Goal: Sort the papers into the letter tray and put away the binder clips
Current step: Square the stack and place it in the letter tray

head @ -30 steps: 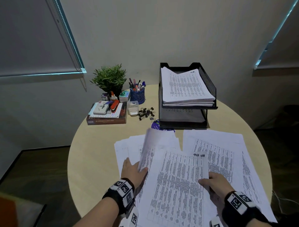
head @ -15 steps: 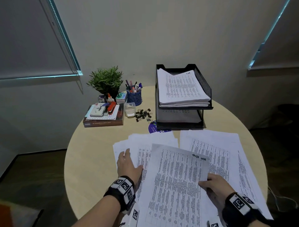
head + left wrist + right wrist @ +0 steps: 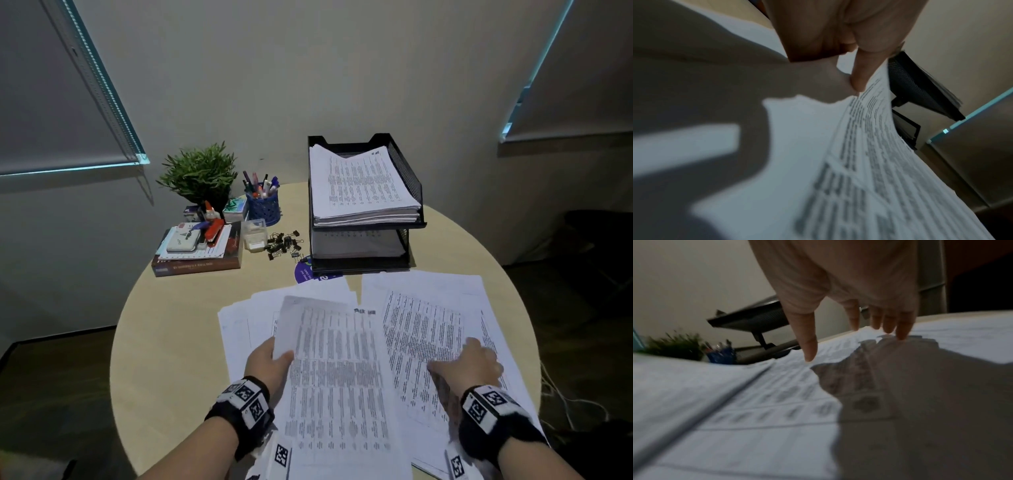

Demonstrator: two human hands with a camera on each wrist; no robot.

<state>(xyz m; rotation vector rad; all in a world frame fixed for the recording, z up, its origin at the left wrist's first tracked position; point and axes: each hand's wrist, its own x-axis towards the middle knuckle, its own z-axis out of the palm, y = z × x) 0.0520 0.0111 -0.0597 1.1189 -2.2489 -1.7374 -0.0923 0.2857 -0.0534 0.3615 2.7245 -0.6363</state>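
A printed sheet is pinched at its left edge by the left hand, thumb on top and fingers curled beneath; the page is seen bowed and lifted off the spread in the left-wrist view, its rows of small dark type blurred beyond reading; a short handwritten mark is seen at its top right corner, too small to be made out. The right hand is laid over the right-hand pile of papers, fingers straight and spread, tips touching the paper, nothing gripped. Thin white sheets are fanned loosely across the near half of the round, pale wood-look table. The letter tray, black wire mesh in two tiers, is stood at the far middle of the table; a thick stack is held in its upper tier, another in the lower; a purple round label is glimpsed just in front, partly covered. The binder clips, small, black and metal-handled, are heaped loose just left of the tray, beside a small clear plastic box. Further left a blue mesh pen pot, a leafy green plant and a brown book topped with stationery are seen; its spine lettering cannot be read.
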